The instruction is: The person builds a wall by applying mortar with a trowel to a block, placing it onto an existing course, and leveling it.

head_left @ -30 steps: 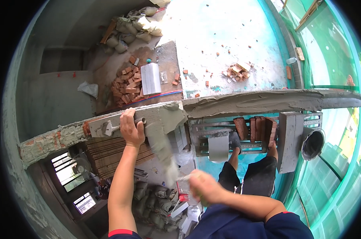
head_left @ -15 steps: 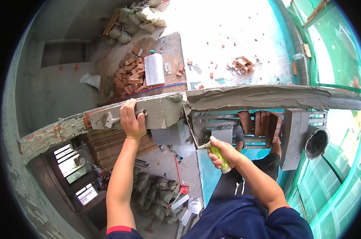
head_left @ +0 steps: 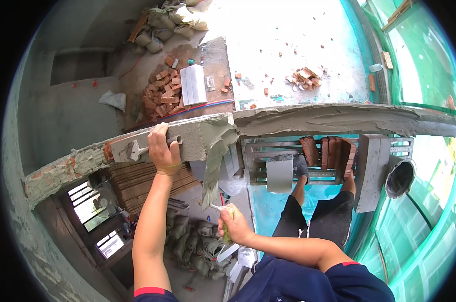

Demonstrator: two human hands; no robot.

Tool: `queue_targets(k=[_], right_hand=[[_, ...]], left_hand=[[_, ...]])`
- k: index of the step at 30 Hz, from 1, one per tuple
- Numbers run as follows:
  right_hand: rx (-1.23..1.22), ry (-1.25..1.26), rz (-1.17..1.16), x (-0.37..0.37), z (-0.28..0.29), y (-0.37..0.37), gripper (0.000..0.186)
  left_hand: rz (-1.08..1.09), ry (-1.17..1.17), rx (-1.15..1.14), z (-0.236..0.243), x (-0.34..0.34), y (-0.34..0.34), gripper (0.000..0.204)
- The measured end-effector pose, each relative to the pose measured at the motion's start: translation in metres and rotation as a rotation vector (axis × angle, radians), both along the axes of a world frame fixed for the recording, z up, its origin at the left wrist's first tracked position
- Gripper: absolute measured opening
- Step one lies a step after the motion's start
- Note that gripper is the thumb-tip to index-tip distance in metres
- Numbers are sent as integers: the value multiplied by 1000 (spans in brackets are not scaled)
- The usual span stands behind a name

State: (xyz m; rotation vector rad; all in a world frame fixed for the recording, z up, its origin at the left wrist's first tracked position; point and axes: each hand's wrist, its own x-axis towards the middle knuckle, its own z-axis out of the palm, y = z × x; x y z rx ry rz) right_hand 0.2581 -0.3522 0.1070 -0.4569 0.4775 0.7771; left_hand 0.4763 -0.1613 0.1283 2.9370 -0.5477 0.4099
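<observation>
Two hands at work on a brick wall point(head_left: 62, 168): the left hand point(head_left: 162, 148) presses down on a grey block point(head_left: 195, 141) set atop the wall, fingers curled over its far edge. Below it, the right hand point(head_left: 234, 225) grips a trowel point(head_left: 214, 173), its blade raised against the block's mortar-smeared end.

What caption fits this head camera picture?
Left hand steadies a grey block on the wall; right hand holds a trowel.

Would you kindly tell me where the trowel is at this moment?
In the head view, the trowel sits just left of centre: the right hand holds its handle, and its mortar-coated blade reaches up to the end of the grey block under the left hand.
</observation>
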Motion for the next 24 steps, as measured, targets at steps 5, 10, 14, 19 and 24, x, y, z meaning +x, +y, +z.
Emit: queue_targets(k=[5, 10, 14, 19, 24], right_hand=[[-176, -96, 320, -25, -25, -48, 25], [-293, -140, 107, -7, -78, -63, 31], [-221, -28, 41, 22, -96, -22, 30], [-158, 30, 59, 0, -86, 33, 29], [-263, -13, 251, -31, -89, -10, 29]], left_hand=[[16, 0, -5, -2, -5, 5, 56], [17, 0, -1, 1, -7, 3, 56], [3, 10, -4, 1, -4, 1, 57], [3, 8, 17, 1, 0, -4, 57], [14, 0, 29, 2, -6, 5, 57]])
